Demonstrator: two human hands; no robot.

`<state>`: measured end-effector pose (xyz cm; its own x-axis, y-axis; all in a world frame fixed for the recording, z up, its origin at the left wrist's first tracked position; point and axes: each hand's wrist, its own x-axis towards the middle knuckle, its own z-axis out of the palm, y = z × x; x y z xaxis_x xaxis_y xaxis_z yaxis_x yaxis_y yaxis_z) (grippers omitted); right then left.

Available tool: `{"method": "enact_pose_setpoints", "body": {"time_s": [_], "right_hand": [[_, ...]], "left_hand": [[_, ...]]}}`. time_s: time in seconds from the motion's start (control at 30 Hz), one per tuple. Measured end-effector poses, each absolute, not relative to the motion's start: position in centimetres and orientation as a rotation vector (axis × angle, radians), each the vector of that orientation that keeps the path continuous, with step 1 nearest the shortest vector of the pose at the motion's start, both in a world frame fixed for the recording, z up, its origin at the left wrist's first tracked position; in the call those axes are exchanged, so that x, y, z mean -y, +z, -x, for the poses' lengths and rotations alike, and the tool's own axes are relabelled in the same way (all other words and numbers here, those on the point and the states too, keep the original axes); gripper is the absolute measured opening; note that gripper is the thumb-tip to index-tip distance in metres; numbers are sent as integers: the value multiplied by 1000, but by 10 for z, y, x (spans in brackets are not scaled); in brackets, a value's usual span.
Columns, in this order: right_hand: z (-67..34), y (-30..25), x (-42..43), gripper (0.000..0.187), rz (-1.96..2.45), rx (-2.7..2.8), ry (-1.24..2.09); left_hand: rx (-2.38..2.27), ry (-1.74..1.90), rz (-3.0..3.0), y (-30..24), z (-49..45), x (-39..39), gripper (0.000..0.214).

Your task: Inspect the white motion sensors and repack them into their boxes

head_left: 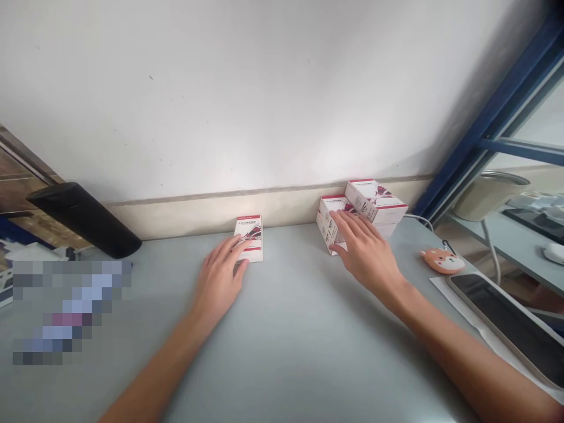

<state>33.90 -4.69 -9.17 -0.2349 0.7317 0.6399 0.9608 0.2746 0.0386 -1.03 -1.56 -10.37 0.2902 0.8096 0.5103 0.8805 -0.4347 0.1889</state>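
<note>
A small white and red box (250, 235) lies flat on the grey table (291, 329) near the wall. My left hand (220, 279) rests flat beside it, fingers stretched out, fingertips touching the box's near left edge. To the right, two similar white and red boxes (374, 202) are stacked against the wall, the upper one skewed. My right hand (365, 249) reaches over the lower box with fingers extended, touching its top; it holds nothing.
A black cylindrical object (83, 217) lies at the back left. An orange animal-shaped trinket (443, 260) and a dark tablet (506, 323) on white paper sit at the right. A blue frame (489, 117) and a pot (489, 194) stand beyond the right edge.
</note>
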Motion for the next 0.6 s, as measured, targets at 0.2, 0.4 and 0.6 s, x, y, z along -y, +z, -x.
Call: {"method": "enact_pose_setpoints", "body": {"time_s": [0.2, 0.4, 0.6], "right_hand": [[-342, -88, 44, 49, 1388, 1969, -536], [-326, -81, 52, 58, 1234, 1918, -421], [-301, -78, 72, 66, 1012, 1741, -209]], "left_hand": [[1449, -1180, 2310, -93, -23, 62, 30], [739, -573, 3033, -88, -76, 147, 56], [1624, -1647, 2945, -89, -71, 119, 28]]}}
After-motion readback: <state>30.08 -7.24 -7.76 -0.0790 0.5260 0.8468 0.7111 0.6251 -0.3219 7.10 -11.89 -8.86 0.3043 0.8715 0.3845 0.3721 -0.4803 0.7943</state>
